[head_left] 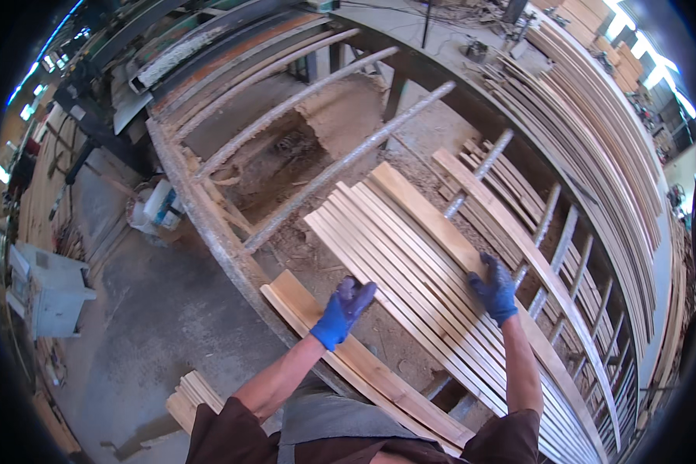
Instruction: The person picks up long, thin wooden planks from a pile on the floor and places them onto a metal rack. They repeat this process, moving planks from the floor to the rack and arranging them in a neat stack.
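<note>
Wooden slats (410,271) lie side by side across the metal roller rack (209,224), centre frame, rollers bearing them; right hand (493,289) at 3 o'clock grips the wider board's (433,220) edge; left hand (346,306), loosely curled, empty, hovers at their near ends, 7 o'clock

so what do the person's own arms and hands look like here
Both hands wear blue work gloves, the left hand and the right hand alike, each ending at the wrist. The forearms are bare below them. Short dark brown sleeves cover the upper arms, and a grey garment shows between them at the chest.
</note>
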Available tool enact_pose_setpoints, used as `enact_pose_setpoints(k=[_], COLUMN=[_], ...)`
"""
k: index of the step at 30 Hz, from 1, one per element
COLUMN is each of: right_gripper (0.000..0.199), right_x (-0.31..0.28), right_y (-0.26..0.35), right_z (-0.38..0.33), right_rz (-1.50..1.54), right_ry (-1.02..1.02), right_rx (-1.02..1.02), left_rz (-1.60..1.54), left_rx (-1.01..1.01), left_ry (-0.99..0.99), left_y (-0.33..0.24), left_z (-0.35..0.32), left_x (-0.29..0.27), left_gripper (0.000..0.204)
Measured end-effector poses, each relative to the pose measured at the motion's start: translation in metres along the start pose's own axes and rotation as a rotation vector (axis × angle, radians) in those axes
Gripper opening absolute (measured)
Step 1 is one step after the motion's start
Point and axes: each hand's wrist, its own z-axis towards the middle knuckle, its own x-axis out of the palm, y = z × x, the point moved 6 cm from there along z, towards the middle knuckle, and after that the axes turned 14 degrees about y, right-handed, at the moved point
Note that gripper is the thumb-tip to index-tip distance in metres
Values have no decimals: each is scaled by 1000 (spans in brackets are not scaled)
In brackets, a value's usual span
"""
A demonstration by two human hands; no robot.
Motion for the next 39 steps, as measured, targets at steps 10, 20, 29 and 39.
enact_pose_setpoints(k=[10, 20, 29, 39], right_gripper=[79, 64, 57, 53], right_x=[-10, 2, 23, -5], right_y=[-8, -24, -82, -65], right_z=[6, 22, -13, -34], right_rz=[-22, 397, 296, 146], right_ry=[334, 532, 485, 219], right_rx=[73, -58, 286, 337], left_rz=[329, 1771, 1712, 1391], left_rx=[32, 83, 29, 399], left_ry=[63, 702, 1121, 1136], left_y=[-3, -30, 38, -1], left_z=[-19, -73, -59, -113], left_x=[-10, 47, 94, 114], left_gripper=[38, 52, 50, 45])
